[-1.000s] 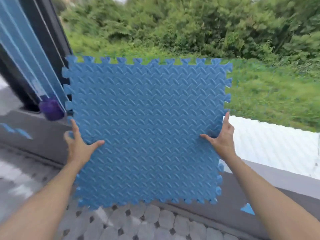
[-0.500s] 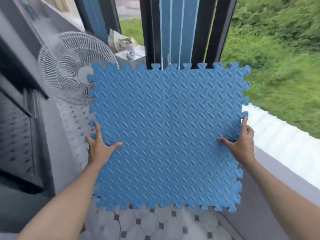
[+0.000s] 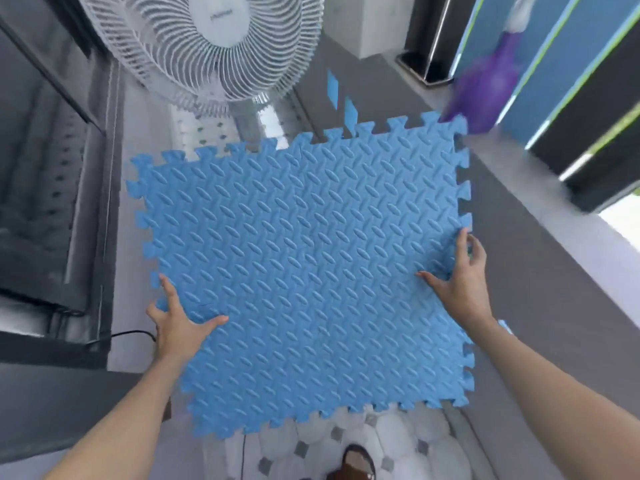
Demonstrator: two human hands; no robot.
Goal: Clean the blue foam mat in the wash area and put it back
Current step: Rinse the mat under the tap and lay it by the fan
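The square blue foam mat with puzzle-tooth edges and a raised diamond tread (image 3: 304, 271) is held up in the air between both hands, tilted a little so its far right corner sits highest. The left hand (image 3: 176, 323) grips its left edge low down, thumb spread across the near face and fingers wrapped behind the teeth. The right hand (image 3: 460, 271) grips the right edge about midway up, thumb flat on the face, fingers curled round the toothed border. Both hands are clamped on the mat; most of it lies between them and above.

Compared with half a second ago, the view has swung down and leftward: the green slope is gone from sight, the white wire-guarded pedestal fan (image 3: 207, 46) now fills the far left above the mat, and the mat has dropped from near upright to a flatter, slanted pose. The grips sit at the same spots on the edges.

The mat's far right corner lies just beside a blurred purple bottle (image 3: 485, 88) on the grey ledge (image 3: 540, 244) running along the right. Its far edge stands near the fan's base. Under its near edge, white pebble-patterned floor tiles (image 3: 398, 441) show, with a brown sandal (image 3: 356, 462) on them. A dark grey stepped frame (image 3: 52, 202) borders the left.
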